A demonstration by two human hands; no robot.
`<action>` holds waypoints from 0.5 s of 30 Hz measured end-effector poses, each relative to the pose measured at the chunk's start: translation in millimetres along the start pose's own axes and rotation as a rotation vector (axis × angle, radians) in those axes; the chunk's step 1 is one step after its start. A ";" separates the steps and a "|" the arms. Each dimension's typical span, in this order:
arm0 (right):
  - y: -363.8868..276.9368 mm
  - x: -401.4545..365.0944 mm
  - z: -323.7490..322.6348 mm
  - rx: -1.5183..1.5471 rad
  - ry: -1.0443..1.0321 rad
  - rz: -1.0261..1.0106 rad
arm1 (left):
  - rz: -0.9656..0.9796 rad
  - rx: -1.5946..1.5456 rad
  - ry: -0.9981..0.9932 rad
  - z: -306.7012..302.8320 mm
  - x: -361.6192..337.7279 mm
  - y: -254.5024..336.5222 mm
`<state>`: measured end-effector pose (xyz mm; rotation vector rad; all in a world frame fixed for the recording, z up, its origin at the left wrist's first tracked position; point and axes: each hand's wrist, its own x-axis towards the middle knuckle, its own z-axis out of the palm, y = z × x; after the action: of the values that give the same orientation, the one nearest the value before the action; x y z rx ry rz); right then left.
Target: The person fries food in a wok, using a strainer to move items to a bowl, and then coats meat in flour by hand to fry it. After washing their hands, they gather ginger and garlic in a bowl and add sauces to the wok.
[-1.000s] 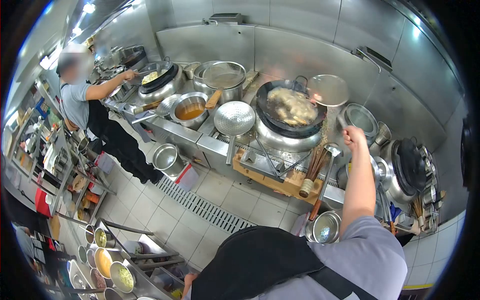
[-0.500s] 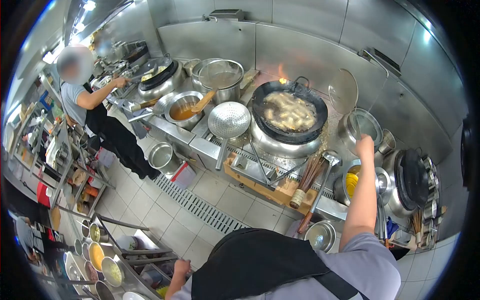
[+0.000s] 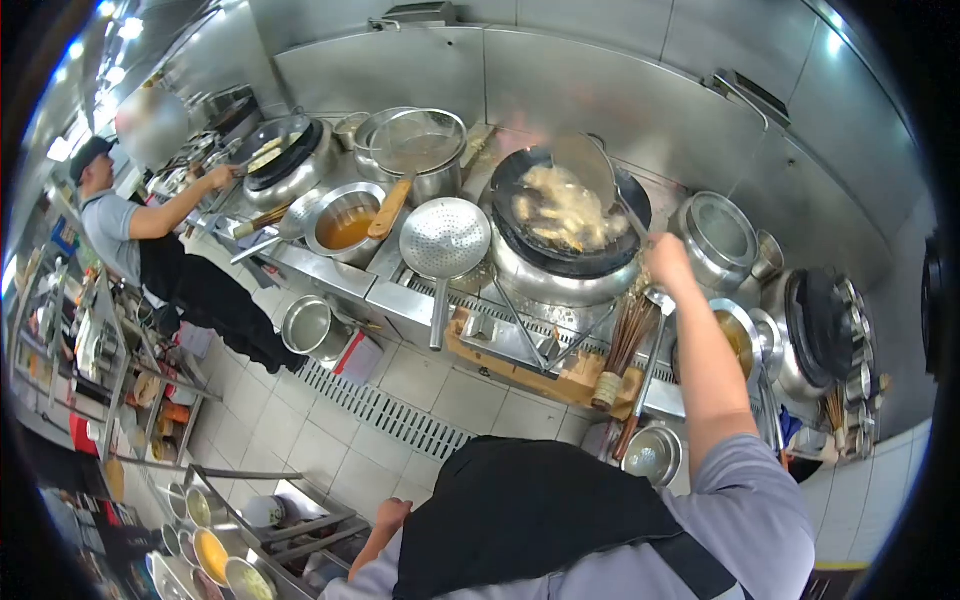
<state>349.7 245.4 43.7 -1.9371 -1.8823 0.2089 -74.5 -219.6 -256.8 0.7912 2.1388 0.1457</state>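
Note:
My right hand (image 3: 668, 262) is closed round the handle of a round mesh skimmer (image 3: 583, 165). The skimmer is tilted above the back right of a black wok (image 3: 508, 180), and part of it looks blurred. Pale golden pieces of food (image 3: 562, 208) lie in the wok in bubbling oil. My left hand (image 3: 393, 514) hangs low beside my apron, its fingers curled in, with nothing visible in it. A perforated ladle (image 3: 445, 238) rests left of the wok. Below my right forearm stands a pot (image 3: 733, 335), partly hidden, with yellowish contents.
A bamboo brush (image 3: 617, 360) and a long-handled ladle (image 3: 648, 375) lie along the stove front. Left stand a pot of brown liquid (image 3: 345, 232) and a pot under a sieve (image 3: 430, 180). A co-worker (image 3: 150, 230) works at another wok. Behind me, a rack (image 3: 290, 520) holds ingredient bowls.
My right hand has carried the skimmer leftward from above the right-hand pot to over the wok. The flame behind the wok no longer shows. My left hand stays low and curled.

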 end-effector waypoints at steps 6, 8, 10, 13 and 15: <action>19.1 11.6 -44.3 -0.173 0.102 -0.054 | 0.313 0.474 -0.055 -39.4 83.5 -35.8; 15.6 6.3 -47.5 -0.240 0.080 0.017 | 0.663 0.754 -0.100 -61.4 117.8 -39.3; 23.1 3.9 -35.8 -0.288 0.052 0.119 | 0.585 0.525 -0.092 -73.9 145.0 -41.9; 33.6 -0.7 -13.1 -0.231 -0.041 0.170 | 0.460 0.138 -0.072 -81.4 163.5 -43.9; 21.0 -12.5 -14.4 0.069 -0.163 0.383 | 0.426 -0.024 -0.064 -83.7 170.6 -39.2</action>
<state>373.8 230.6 45.8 -2.2749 -1.5553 0.5534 -233.7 -137.4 -331.0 1.2124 1.8798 0.3612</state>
